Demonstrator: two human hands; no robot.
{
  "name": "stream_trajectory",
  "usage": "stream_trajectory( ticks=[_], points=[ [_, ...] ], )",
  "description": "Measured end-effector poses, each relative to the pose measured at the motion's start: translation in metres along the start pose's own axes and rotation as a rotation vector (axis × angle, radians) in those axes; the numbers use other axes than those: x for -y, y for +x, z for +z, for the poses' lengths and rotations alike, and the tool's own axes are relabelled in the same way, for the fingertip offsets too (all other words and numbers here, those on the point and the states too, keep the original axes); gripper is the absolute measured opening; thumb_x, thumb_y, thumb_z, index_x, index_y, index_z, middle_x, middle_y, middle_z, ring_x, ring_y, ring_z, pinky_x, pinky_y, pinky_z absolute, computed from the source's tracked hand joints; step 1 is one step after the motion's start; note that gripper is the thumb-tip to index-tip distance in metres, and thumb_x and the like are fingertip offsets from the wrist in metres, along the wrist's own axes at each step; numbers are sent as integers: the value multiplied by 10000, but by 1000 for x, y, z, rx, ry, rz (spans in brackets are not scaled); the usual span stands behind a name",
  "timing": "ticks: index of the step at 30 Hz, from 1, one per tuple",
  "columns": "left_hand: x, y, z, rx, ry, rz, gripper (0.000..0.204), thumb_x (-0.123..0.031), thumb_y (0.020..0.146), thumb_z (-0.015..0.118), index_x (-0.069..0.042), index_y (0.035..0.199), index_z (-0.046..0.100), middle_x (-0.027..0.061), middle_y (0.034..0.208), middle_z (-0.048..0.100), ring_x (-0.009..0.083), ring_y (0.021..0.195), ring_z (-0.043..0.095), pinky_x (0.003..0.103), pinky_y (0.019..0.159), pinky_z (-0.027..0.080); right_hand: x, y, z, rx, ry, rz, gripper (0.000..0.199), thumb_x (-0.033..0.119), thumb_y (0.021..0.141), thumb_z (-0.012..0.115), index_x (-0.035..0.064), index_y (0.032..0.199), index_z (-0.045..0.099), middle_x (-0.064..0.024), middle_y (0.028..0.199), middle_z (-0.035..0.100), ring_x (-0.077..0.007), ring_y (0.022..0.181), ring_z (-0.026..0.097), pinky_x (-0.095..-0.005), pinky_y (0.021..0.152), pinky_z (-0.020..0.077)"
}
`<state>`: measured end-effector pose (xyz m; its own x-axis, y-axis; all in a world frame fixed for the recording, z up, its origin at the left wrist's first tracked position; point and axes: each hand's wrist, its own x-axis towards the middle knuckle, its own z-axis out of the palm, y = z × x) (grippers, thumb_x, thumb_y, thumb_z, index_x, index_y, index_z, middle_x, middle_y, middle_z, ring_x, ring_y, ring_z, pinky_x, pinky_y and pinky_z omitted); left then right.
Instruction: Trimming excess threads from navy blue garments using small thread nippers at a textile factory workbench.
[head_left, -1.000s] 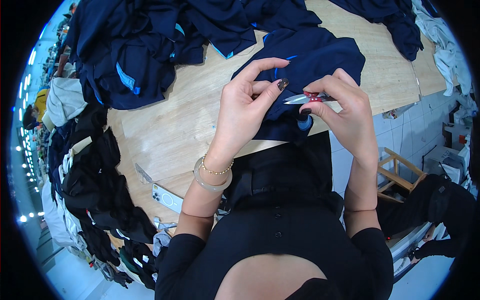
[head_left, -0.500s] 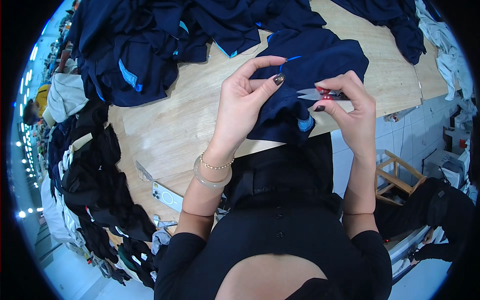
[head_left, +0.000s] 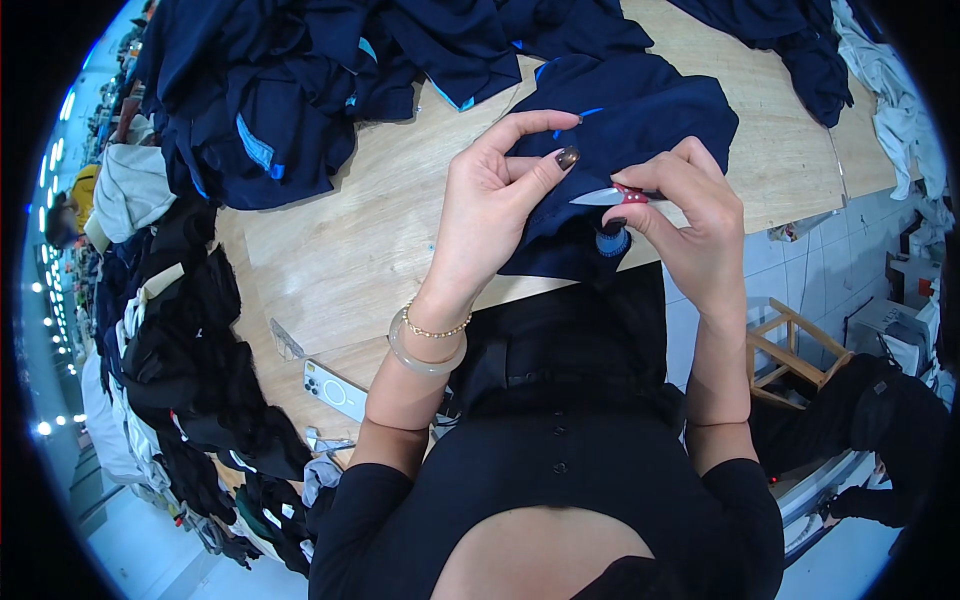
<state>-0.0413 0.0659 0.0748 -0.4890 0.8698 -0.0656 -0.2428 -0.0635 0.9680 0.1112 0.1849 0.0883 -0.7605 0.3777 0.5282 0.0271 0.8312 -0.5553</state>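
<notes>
- The person's left hand (head_left: 490,215) pinches a fold of a navy garment (head_left: 640,120) between thumb and forefinger, lifting the cloth just above the wooden table (head_left: 340,250)
- The right hand (head_left: 695,215) is closed round a small pair of thread snips (head_left: 610,196) with a red handle, the silver tip pointing left toward the left thumb, right at the pinched cloth
- The garment lies at the near edge of the table, directly ahead of the person, with a blue trim showing near its top and a small round blue patch just below the snips
- A bead bracelet and a pale bangle (head_left: 427,355) sit on the left wrist
- A heap of more navy garments (head_left: 280,90) covers the far left of the table, well apart from the hands
- A white phone (head_left: 335,390) lies at the table's near left edge
- Dark clothes (head_left: 180,350) hang in a row along the left side
- A wooden stool (head_left: 790,345) stands on the floor to the right
</notes>
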Motion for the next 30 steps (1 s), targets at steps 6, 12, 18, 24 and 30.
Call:
stream_trajectory(
  ticks=[6,12,18,24,30],
  points=[
    [-3,0,-3,21,0,-24,310,-12,923,591,26,1228,555,90,859,711,54,765,642,153,696,486,-4,-4,1,-117,148,136,276,141,645,813,28,864,689,-21,749,647,-163,714,523,-262,551,434],
    [-1,0,-1,25,-4,-25,307,-10,924,587,29,1227,554,97,856,711,59,752,644,160,677,495,-2,-2,0,-60,28,40,279,144,628,818,34,847,686,-27,746,643,-178,706,517,-279,596,428],
    [1,2,2,-12,-27,-23,263,-34,916,619,-4,1176,595,-55,642,598,-41,582,394,138,503,265,-2,-2,4,-28,42,23,283,148,622,819,37,846,686,-27,745,643,-183,711,521,-286,606,429],
    [1,2,1,-17,-29,-19,262,-34,916,619,-4,1175,596,-59,639,592,-37,578,380,141,503,254,-2,-3,-1,-93,120,133,275,142,644,819,28,856,688,-30,743,647,-155,722,543,-256,638,465],
    [-4,4,-7,-35,-85,-4,287,-1,919,592,26,1204,572,52,811,693,38,724,613,153,664,473,-6,-6,1,-251,590,366,180,47,836,696,16,1007,650,-14,927,625,-67,838,555,-189,746,464]
  ],
)
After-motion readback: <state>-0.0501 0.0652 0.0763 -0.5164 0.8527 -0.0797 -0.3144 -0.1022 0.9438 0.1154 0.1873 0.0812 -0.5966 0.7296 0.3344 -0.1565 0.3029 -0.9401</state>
